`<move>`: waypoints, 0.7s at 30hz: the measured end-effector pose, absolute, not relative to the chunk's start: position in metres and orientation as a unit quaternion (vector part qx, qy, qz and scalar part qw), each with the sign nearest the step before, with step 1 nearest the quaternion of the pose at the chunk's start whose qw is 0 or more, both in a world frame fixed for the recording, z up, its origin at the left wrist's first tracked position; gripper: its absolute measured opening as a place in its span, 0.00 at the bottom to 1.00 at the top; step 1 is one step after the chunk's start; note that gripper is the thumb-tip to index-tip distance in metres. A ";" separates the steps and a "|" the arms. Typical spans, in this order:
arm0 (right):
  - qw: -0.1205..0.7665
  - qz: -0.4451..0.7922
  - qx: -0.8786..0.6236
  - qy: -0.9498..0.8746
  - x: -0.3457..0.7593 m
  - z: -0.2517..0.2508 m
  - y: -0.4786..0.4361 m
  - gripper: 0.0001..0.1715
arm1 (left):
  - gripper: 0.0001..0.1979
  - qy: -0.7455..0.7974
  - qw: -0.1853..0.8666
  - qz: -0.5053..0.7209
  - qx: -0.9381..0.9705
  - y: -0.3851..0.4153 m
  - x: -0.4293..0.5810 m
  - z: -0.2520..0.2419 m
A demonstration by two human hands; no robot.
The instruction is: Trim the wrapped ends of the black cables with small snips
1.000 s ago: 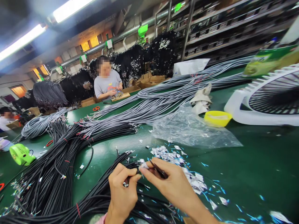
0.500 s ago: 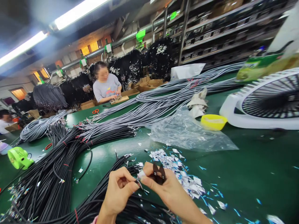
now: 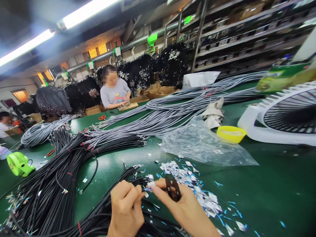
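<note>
My left hand [image 3: 127, 207] is closed in a pinch on the end of a black cable, its back turned up so the fingers are partly hidden. Thin coloured wires [image 3: 148, 189] stick out from the pinch towards my right hand [image 3: 185, 205]. That hand is closed too, with a dark pair of snips [image 3: 173, 188] tucked in it, blades pointing up. Its thumb and forefinger meet at the wires, where a small white piece [image 3: 151, 184] shows; whether it is foil or a finger wrap I cannot tell. Below lie black cables [image 3: 98, 207] with stripped ends.
Foil scraps and blue bits [image 3: 192, 184] litter the green table [image 3: 271, 184]. Beyond are a clear plastic bag [image 3: 197, 144], a yellow bowl [image 3: 230, 134], a white fan [image 3: 251, 121] and grey cables [image 3: 138, 123]. A green fan [image 3: 18, 164] stands left; a person [image 3: 115, 89] works across.
My left hand has rolled over, now showing its back with fingers curled tighter. The coloured wires show between the hands. My right hand keeps the snips and has shifted slightly right in view.
</note>
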State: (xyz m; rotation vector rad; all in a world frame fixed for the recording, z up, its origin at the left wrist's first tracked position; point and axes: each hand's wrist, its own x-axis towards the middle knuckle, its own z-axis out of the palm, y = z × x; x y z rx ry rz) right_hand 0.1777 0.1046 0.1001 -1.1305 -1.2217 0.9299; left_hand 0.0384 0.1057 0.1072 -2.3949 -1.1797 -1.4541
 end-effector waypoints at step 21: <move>0.551 0.406 -0.519 -0.512 0.177 0.106 0.107 0.15 | 0.15 -0.362 0.192 -0.443 -0.797 0.106 0.049 0.105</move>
